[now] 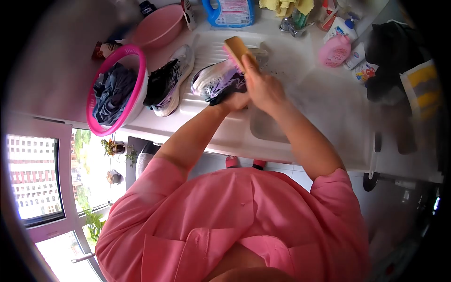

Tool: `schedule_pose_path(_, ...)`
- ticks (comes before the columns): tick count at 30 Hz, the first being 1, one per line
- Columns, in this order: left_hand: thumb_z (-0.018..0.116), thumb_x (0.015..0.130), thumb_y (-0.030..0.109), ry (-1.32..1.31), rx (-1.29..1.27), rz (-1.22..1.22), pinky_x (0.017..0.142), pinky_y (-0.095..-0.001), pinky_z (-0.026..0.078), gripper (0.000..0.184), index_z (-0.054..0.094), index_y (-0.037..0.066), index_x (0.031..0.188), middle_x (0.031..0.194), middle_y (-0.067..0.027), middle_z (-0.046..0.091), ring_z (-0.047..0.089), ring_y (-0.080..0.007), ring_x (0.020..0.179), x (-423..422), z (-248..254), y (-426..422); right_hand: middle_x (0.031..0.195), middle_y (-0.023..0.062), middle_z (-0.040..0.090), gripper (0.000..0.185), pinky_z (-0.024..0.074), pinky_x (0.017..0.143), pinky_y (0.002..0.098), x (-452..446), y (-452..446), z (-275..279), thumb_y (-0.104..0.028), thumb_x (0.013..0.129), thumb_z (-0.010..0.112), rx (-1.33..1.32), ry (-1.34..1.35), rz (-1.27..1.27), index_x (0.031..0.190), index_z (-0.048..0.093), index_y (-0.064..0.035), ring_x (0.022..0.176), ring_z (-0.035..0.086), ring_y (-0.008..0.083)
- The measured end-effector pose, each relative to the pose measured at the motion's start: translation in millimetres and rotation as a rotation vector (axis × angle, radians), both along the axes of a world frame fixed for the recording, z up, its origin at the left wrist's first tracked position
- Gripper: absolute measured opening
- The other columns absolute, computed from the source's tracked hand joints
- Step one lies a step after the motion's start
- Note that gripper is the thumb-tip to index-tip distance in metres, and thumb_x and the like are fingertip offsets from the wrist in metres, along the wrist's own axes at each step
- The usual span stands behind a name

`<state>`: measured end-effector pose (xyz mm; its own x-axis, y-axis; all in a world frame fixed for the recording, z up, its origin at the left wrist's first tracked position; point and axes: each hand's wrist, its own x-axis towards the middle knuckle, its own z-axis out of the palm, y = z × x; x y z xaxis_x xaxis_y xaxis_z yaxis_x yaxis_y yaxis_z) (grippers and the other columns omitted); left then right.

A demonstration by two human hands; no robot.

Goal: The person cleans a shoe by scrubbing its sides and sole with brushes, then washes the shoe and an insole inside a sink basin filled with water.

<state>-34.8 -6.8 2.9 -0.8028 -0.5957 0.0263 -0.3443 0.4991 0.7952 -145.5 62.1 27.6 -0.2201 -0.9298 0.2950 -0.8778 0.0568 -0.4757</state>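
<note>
My right hand (264,88) grips a wooden-backed scrubbing brush (237,49). Its pink bristles press against the side of a white, purple and black sneaker (211,79). That sneaker lies on the ribbed washboard part of the sink (206,44). My left hand (236,101) holds the sneaker near its dark opening; the fingers are partly hidden by the shoe and my right hand. To the left, a matching sneaker (174,82) lies on the counter side of the washboard, touched by neither hand.
A pink-rimmed basin (142,70) with dark cloth stands at the left, a pink bowl (159,26) behind it. A blue detergent jug (230,13) and a faucet (291,27) are at the back. Several bottles, including a pink one (335,50), line the right.
</note>
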Motion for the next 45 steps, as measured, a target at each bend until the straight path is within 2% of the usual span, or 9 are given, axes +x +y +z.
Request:
schedule_pose_path(5,0.047,0.084,0.042,-0.222,-0.105,0.038,0.087,-0.0397,0.04,0.042,0.055,0.012,0.112,0.109,-0.0111,0.059,0.054,-0.0263,0.104,7.5,10.7,-1.2,0.067,0.0202,0.061,0.052,0.0463,0.054,0.0518,-0.6,-8.6,-7.5,-0.026,0.089,0.046,-0.011,0.073,0.099,0.139,0.032,-0.0236,0.058,0.059,0.0401)
schedule_pose_path(6,0.045,0.084,0.045,0.022,-0.078,0.025,0.09,-0.0396,0.039,0.047,0.052,0.011,0.116,0.116,-0.013,0.057,0.052,-0.0287,0.108,7.8,-57.7,-12.5,0.067,0.0202,0.061,0.052,0.0463,0.054,0.0518,-0.3,-8.4,-5.4,-0.026,0.089,0.046,-0.015,0.079,0.102,0.139,0.032,-0.0236,0.058,0.059,0.0401)
schedule_pose_path(12,0.042,0.085,0.042,-0.442,0.017,0.208,0.09,-0.0401,0.04,0.049,0.05,0.01,0.121,0.114,-0.0154,0.057,0.052,-0.0322,0.109,13.3,48.7,18.6,0.072,0.0227,0.06,0.053,0.0468,0.059,0.0497,-36.7,-3.5,11.1,-0.026,0.089,0.048,0.033,0.192,0.072,0.14,0.031,-0.0254,0.064,0.059,0.0396)
schedule_pose_path(18,0.049,0.084,0.037,-0.039,-0.477,-0.204,0.091,-0.0395,0.04,0.04,0.056,0.013,0.116,0.111,-0.0129,0.058,0.052,-0.0294,0.107,31.4,-21.0,-35.9,0.082,0.0204,0.061,0.053,0.0477,0.063,0.0471,-37.3,11.8,18.1,-0.023,0.09,0.047,0.05,0.247,0.303,0.14,0.031,-0.0276,0.067,0.059,0.0388)
schedule_pose_path(22,0.058,0.08,0.045,-0.297,0.281,0.068,0.077,-0.0341,0.045,0.049,0.06,0.009,0.113,0.098,-0.0101,0.063,0.057,-0.0195,0.09,69.5,31.4,-46.2,0.087,0.019,0.062,0.052,0.0469,0.065,0.0486,-73.3,37.9,31.8,-0.023,0.088,0.048,0.178,0.274,0.276,0.138,0.033,-0.0264,0.073,0.059,0.0397)
schedule_pose_path(27,0.061,0.086,0.024,0.871,1.237,0.604,0.085,-0.0371,0.048,0.04,0.053,-0.007,0.111,0.1,-0.013,0.062,0.059,-0.0242,0.099,59.2,2.7,-30.3,0.083,0.0178,0.061,0.053,0.0474,0.065,0.0466,-70.7,41.6,37.0,-0.023,0.089,0.049,0.301,0.311,0.259,0.139,0.033,-0.0288,0.07,0.059,0.0388)
schedule_pose_path(30,0.062,0.084,0.02,0.694,0.841,0.889,0.078,-0.0355,0.051,0.042,0.051,-0.01,0.112,0.099,-0.0161,0.061,0.062,-0.0264,0.09,41.9,-17.5,-29.3,0.079,0.0191,0.06,0.053,0.0478,0.064,0.0458,-60.9,11.4,42.4,-0.023,0.089,0.049,0.262,0.371,0.361,0.139,0.032,-0.0305,0.069,0.059,0.0374)
schedule_pose_path(38,0.06,0.083,0.016,0.7,1.014,0.578,0.066,-0.0335,0.052,0.04,0.05,-0.013,0.11,0.096,-0.0173,0.062,0.064,-0.0234,0.078,51.7,-23.8,-38.1,0.082,0.0185,0.061,0.051,0.0496,0.064,0.0463,4.9,-84.7,48.2,-0.028,0.089,0.049,0.222,0.498,0.59,0.137,0.034,-0.0344,0.07,0.06,0.038)
schedule_pose_path(45,0.063,0.081,0.015,0.747,1.105,0.728,0.068,-0.0375,0.054,0.04,0.049,-0.007,0.111,0.098,-0.0173,0.059,0.063,-0.0245,0.082,42.6,-12.9,-25.5,0.084,0.0154,0.063,0.049,0.0485,0.066,0.0469,-48.9,-58.6,63.6,-0.027,0.087,0.051,0.097,0.524,0.771,0.134,0.037,-0.0273,0.076,0.061,0.0369)
